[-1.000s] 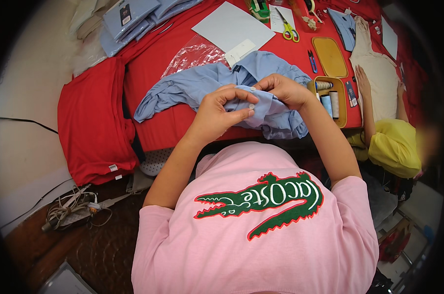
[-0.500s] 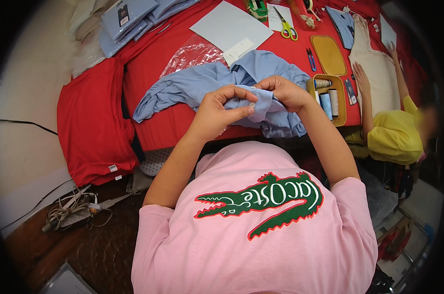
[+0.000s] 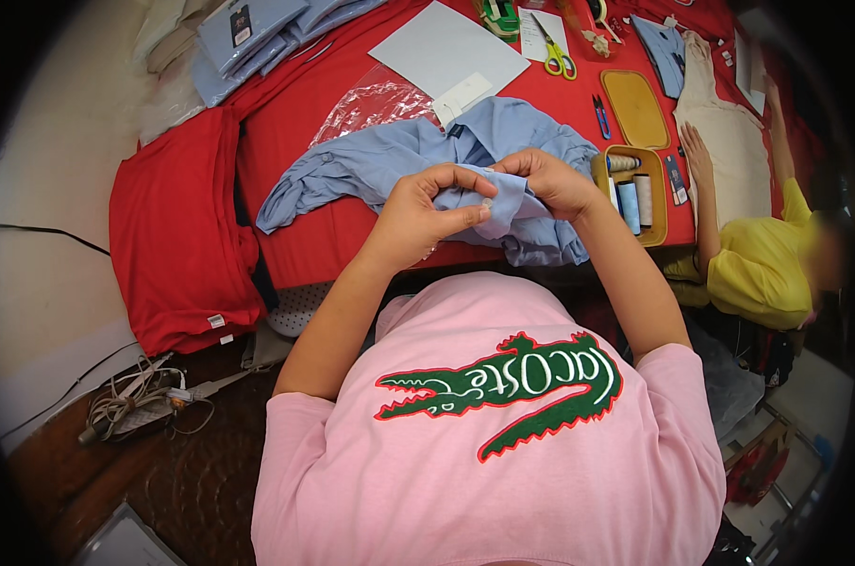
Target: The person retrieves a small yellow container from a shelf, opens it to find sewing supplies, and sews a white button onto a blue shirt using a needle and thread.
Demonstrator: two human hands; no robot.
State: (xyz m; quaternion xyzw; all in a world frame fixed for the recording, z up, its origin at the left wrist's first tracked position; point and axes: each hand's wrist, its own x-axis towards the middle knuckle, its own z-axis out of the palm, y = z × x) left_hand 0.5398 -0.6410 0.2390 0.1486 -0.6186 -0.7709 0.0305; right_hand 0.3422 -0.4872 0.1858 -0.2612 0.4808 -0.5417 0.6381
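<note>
A light blue shirt lies bunched at the near edge of the red-covered table, part of it hanging over the edge. My left hand pinches a fold of the cloth, thumb and forefinger meeting at a small white button. Close beside it, my right hand grips the same stretch of cloth, its fingertips partly hidden behind the fold. Between the hands the fabric is raised off the table. A white tag lies by the shirt's collar.
On the right stand a yellow box of thread spools, its lid, thread snips and yellow-handled scissors. A person in yellow handles beige cloth. Red garments hang left; bagged blue shirts lie far left.
My hands stay nearly in place, and the left fingertips now cover more of the button. The other person's farther hand has moved beyond the beige cloth's edge.
</note>
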